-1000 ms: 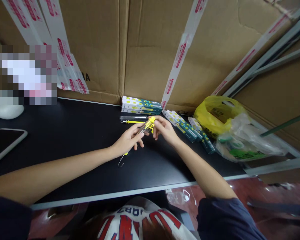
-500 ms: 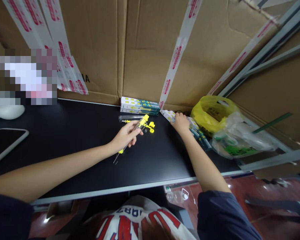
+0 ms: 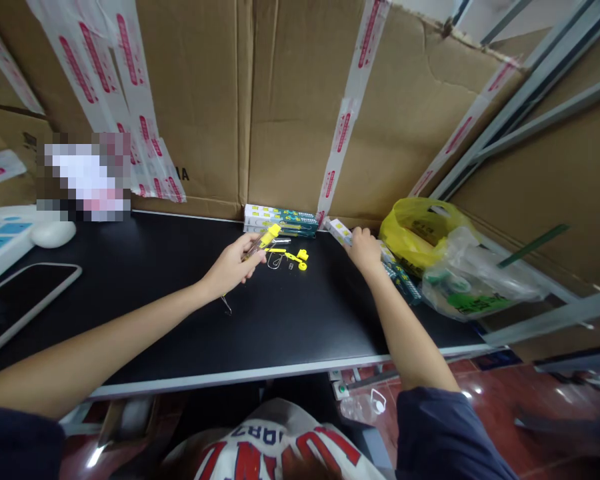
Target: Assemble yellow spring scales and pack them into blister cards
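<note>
My left hand [image 3: 237, 260] is closed around a slim clear tube with a yellow cap [image 3: 270, 233]. A thin metal piece with a bent end [image 3: 227, 305] shows below that hand. Just right of it on the black table lie small yellow plastic parts [image 3: 303, 255], a wire loop [image 3: 275, 261] and a tiny clear piece. My right hand [image 3: 364, 251] grips a narrow printed box [image 3: 339, 231], fingers folded over it and partly hidden. More such boxes [image 3: 405, 283] lie under and below this hand. Another stack of printed boxes [image 3: 280, 220] stands against the cardboard.
A yellow plastic bag [image 3: 420, 233] and a clear bag [image 3: 480, 280] sit at the right by a metal frame. On the left are a phone-like device [image 3: 25, 300] and a white power strip [image 3: 5, 237]. Tall cardboard [image 3: 300, 133] lines the back edge.
My left hand has drawn a little left with the clear tube, uncovering the wire loop. My right hand remains at the boxes, and the box's end now stands out more. The view has shifted slightly.
</note>
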`<action>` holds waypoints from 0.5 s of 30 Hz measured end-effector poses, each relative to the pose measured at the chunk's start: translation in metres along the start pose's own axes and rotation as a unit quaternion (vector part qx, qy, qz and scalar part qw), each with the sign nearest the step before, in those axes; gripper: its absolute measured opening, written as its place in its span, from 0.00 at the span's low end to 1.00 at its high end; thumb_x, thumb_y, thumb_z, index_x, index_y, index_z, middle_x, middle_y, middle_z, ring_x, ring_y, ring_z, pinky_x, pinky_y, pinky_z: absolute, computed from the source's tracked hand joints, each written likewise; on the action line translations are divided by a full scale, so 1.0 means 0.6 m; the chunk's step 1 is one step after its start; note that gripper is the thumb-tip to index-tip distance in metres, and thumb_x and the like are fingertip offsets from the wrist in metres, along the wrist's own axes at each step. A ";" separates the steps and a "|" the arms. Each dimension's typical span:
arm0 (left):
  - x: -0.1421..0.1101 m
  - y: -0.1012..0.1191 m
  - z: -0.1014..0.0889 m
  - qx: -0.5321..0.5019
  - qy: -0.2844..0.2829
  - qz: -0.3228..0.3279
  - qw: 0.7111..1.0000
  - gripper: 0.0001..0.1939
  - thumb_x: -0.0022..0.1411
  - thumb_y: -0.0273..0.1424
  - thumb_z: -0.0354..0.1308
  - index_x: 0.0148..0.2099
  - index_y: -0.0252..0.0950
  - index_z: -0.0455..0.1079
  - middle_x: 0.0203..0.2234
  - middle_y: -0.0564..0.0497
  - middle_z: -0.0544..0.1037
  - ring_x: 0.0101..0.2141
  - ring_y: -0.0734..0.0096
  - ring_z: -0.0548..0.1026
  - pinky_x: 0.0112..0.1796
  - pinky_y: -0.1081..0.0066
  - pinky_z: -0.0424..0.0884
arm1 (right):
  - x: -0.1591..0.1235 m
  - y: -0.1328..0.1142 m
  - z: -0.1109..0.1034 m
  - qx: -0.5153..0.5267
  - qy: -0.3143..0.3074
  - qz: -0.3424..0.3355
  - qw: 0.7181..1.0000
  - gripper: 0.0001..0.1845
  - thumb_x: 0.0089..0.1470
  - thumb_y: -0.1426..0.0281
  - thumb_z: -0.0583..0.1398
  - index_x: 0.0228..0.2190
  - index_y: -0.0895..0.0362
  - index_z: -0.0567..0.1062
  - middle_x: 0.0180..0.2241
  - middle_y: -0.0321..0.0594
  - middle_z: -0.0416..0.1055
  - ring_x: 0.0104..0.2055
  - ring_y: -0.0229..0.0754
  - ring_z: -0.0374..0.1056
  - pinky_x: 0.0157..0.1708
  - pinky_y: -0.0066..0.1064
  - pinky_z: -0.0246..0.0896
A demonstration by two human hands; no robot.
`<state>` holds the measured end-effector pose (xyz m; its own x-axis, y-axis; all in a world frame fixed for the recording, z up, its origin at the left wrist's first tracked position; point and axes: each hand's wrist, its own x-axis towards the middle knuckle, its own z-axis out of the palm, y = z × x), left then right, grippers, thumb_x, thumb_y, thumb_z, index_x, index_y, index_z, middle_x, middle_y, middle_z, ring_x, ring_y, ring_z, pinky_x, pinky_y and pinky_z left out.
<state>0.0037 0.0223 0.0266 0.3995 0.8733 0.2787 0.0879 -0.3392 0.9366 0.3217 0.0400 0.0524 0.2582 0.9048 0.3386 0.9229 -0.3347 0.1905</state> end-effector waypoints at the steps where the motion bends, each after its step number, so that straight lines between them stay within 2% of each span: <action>1: -0.003 -0.001 -0.005 0.014 0.011 0.007 1.000 0.19 0.61 0.37 0.53 0.53 0.37 0.62 0.31 0.52 0.72 0.18 0.82 0.63 0.15 0.81 0.60 | -0.004 0.000 -0.012 0.014 0.032 0.002 0.999 0.18 0.57 0.65 0.57 0.45 0.63 0.65 0.46 0.56 0.65 0.44 0.54 0.68 0.37 0.35 0.61; 3: -0.006 -0.001 -0.014 0.040 0.021 0.019 0.999 0.18 0.62 0.37 0.53 0.52 0.36 0.63 0.30 0.52 0.72 0.17 0.81 0.62 0.16 0.80 0.60 | -0.016 -0.006 -0.032 0.065 0.099 -0.034 0.992 0.18 0.58 0.64 0.55 0.47 0.61 0.64 0.46 0.54 0.64 0.41 0.52 0.69 0.35 0.35 0.62; 5: -0.005 0.000 -0.022 0.072 0.051 0.032 0.996 0.18 0.61 0.38 0.53 0.51 0.35 0.65 0.29 0.52 0.73 0.18 0.81 0.62 0.18 0.78 0.60 | -0.031 -0.021 -0.043 0.145 0.122 -0.123 0.974 0.18 0.59 0.63 0.55 0.48 0.58 0.63 0.47 0.50 0.64 0.40 0.50 0.69 0.35 0.35 0.63; 8: -0.001 0.003 -0.034 0.155 0.109 0.061 0.980 0.16 0.58 0.39 0.58 0.44 0.33 0.70 0.27 0.53 0.72 0.25 0.76 0.67 0.27 0.76 0.63 | -0.059 -0.056 -0.043 0.232 0.082 -0.293 0.924 0.17 0.58 0.63 0.57 0.48 0.55 0.65 0.45 0.46 0.65 0.45 0.49 0.68 0.38 0.34 0.65; 10: 0.002 0.005 -0.040 0.202 0.125 0.074 0.969 0.14 0.57 0.39 0.60 0.39 0.33 0.71 0.25 0.53 0.71 0.26 0.74 0.68 0.29 0.74 0.62 | -0.077 -0.078 -0.039 0.245 0.048 -0.371 0.895 0.18 0.58 0.64 0.57 0.49 0.54 0.64 0.47 0.46 0.65 0.45 0.48 0.68 0.38 0.34 0.66; 12: 0.004 0.005 -0.045 0.240 0.115 0.087 0.960 0.13 0.57 0.39 0.60 0.37 0.33 0.71 0.24 0.53 0.71 0.26 0.74 0.67 0.28 0.74 0.60 | -0.091 -0.092 -0.037 0.251 0.027 -0.413 0.875 0.17 0.59 0.65 0.56 0.49 0.53 0.65 0.48 0.45 0.66 0.44 0.47 0.69 0.38 0.34 0.67; 15: 0.006 0.003 -0.050 0.279 0.074 0.134 0.948 0.10 0.58 0.36 0.59 0.34 0.33 0.71 0.25 0.52 0.71 0.27 0.73 0.67 0.29 0.73 0.60 | -0.098 -0.097 -0.039 0.266 0.020 -0.432 0.862 0.16 0.60 0.65 0.56 0.49 0.54 0.65 0.49 0.46 0.69 0.44 0.47 0.70 0.39 0.36 0.67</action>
<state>-0.0222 0.0354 0.0357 0.3460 0.7558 0.5559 0.4880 -0.6510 0.5814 0.2460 0.0001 0.0431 -0.5911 0.7425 0.3150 0.7690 0.6366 -0.0577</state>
